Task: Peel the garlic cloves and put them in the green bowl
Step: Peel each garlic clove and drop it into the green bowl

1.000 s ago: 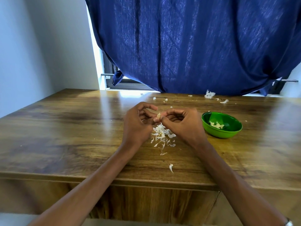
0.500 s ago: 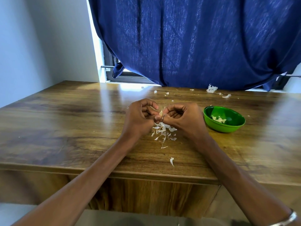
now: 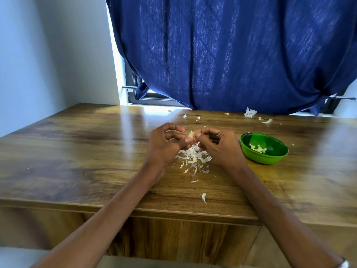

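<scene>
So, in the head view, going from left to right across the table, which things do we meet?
left hand → garlic clove pinched between both hands → right hand → green bowl with peeled cloves inside. The pile of garlic skins lies under the hands, so it has no clear place.

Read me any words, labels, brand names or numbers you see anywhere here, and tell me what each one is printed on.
None: no readable text shows in this view.
Round green plastic bowl: plain, no label or mark.
Dark blue fabric curtain: plain cloth, no print.
Brown wooden table: only wood grain.
Small garlic clove, pinched between left hand and right hand: no marking.
</scene>
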`<act>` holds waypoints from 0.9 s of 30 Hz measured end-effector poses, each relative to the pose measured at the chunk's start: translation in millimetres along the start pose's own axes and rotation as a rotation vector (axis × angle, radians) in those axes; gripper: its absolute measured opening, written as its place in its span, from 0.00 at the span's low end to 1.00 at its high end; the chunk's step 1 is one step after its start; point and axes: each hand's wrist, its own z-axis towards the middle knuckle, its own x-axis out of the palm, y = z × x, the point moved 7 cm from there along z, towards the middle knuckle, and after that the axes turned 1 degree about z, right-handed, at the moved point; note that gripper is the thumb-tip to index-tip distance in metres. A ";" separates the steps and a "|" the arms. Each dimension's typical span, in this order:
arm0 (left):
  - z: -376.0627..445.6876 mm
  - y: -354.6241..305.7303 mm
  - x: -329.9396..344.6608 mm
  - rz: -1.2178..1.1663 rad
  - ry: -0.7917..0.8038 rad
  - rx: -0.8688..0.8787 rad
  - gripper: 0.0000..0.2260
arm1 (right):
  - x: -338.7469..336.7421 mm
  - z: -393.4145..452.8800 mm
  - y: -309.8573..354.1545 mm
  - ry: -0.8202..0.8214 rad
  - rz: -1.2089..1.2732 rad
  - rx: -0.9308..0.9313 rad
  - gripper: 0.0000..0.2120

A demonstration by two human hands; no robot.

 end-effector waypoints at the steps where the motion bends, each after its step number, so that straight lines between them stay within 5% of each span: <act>1: -0.1 -0.5 -1.0 0.015 -0.011 0.008 0.12 | -1.2 0.8 -1.9 -0.018 0.003 0.013 0.08; 14: -3.8 -8.1 5.0 0.169 0.042 0.095 0.15 | -9.7 4.3 -14.2 -0.107 0.084 0.145 0.05; 27: -13.1 -23.4 4.5 0.410 -0.053 0.258 0.03 | -1.9 1.2 -7.8 -0.079 -0.010 0.101 0.09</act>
